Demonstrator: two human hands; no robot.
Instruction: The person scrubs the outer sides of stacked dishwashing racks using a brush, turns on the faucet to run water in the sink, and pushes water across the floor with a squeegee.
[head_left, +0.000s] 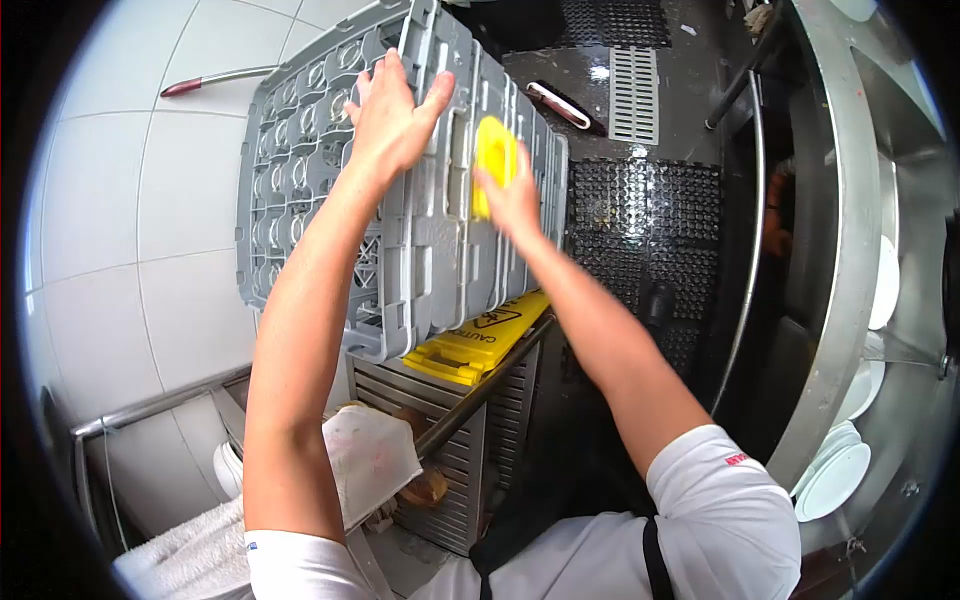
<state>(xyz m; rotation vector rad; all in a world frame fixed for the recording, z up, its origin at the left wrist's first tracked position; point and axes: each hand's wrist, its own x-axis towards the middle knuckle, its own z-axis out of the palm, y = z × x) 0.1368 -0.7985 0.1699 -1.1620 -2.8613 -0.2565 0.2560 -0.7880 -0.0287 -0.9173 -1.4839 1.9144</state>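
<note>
- Here are the grey plastic racks (435,170), a bulky layered pile filling the middle and left of the scene, and their grid of round-ringed compartments faces left!
- Up on the rim goes the left hand (392,125), fingers spread, thumb well out to the right, palm against the grey plastic.
- Over to the right hand (512,198), closed around a yellow piece (495,158) and pressing it to the ribbed side of the racks; it's a little blurred, so the exact finger placement I cannot tell.
- Just below the pile, there's the yellow caution sign (485,340), lying flat on the slatted metal counter (440,430), its lettering partly covered by the racks.
- Out left, white wall tiles (195,190), and a dark-red-tipped handle (185,88) poking out from beside the racks.
- Near left now: a white towel (190,548), a pale translucent sheet or container (368,455), and a round brown object (425,487) next to it.
- Far side, on the dark floor: a red-and-white tool (562,105) just left of a slotted drain cover (633,95), with a wet black rubber mat (645,225) on the near side of them.
- And away on the right, a steel shelf (822,330) runs near to far, white plates (835,478) stacked at its near end!
</note>
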